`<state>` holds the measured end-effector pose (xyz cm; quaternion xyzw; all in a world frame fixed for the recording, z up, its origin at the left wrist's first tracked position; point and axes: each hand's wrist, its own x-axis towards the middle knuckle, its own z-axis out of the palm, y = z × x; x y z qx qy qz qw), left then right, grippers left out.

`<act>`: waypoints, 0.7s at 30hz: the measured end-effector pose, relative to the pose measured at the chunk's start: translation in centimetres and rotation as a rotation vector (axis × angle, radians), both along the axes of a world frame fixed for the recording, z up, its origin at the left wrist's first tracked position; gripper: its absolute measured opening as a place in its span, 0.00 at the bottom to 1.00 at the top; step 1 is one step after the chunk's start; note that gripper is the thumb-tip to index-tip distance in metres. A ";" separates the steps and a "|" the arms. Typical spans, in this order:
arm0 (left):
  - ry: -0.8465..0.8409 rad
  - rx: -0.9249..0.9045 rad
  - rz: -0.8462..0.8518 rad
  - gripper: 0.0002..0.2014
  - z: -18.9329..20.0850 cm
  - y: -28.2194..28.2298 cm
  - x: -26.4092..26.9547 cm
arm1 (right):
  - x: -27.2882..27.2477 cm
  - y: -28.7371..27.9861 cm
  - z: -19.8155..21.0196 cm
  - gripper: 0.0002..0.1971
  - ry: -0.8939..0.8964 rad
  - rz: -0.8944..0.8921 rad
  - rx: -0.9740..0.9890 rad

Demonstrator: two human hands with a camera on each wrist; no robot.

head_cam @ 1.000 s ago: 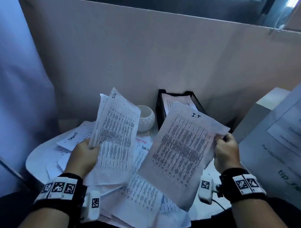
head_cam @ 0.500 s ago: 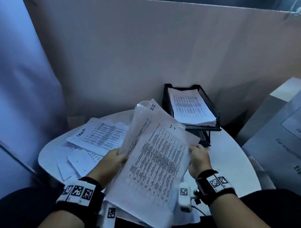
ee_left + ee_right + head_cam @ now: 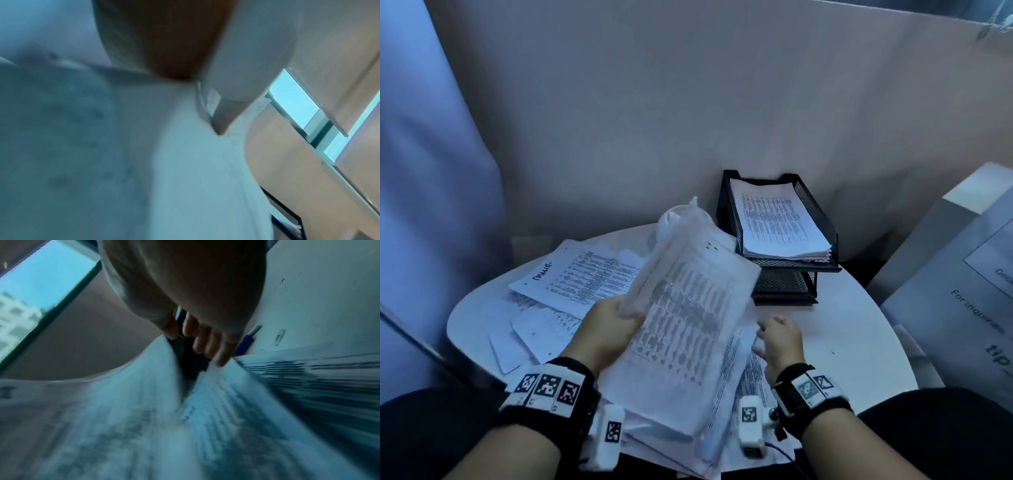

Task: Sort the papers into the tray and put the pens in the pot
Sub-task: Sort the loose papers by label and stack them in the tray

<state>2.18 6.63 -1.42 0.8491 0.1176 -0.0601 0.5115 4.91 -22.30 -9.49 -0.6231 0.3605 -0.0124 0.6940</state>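
Note:
My left hand (image 3: pixel 616 322) grips the left edge of a stack of printed papers (image 3: pixel 688 329), raised and tilted over the table. My right hand (image 3: pixel 777 337) hovers just right of the stack with relaxed fingers (image 3: pixel 205 344) and holds nothing. In the right wrist view its fingertips sit at the paper edges (image 3: pixel 226 386), and a blue pen (image 3: pixel 245 341) lies on the table beyond them. The black mesh tray (image 3: pixel 815 205) stands at the back right with a pile of sheets (image 3: pixel 774 222) in it. The white pot (image 3: pixel 666 219) shows only partly behind the held papers.
Loose printed sheets (image 3: pixel 582 277) cover the left of the round white table (image 3: pixel 842 335). More papers lie under the held stack near me. A grey box with a printed label (image 3: pixel 962 291) stands close on the right. A beige partition (image 3: pixel 688 102) closes off the back.
The sheet from my right hand has joined the stack in my left hand. My right hand has let go and moved off to the right.

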 end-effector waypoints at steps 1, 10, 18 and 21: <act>-0.020 0.011 0.058 0.06 0.2 0.4 0.2 | -0.4 0.0 -0.8 0.07 0.066 0.044 -0.096; -0.095 -0.006 0.241 0.05 1.2 2.4 -0.1 | -3.3 2.3 -4.3 0.23 0.245 0.313 -0.218; -0.070 0.016 0.260 0.06 1.1 2.7 -0.1 | -2.7 1.2 -2.1 0.25 0.097 0.534 -0.797; -0.075 0.022 0.271 0.06 1.0 2.8 0.1 | -2.5 0.1 -1.5 0.24 0.125 0.598 -0.876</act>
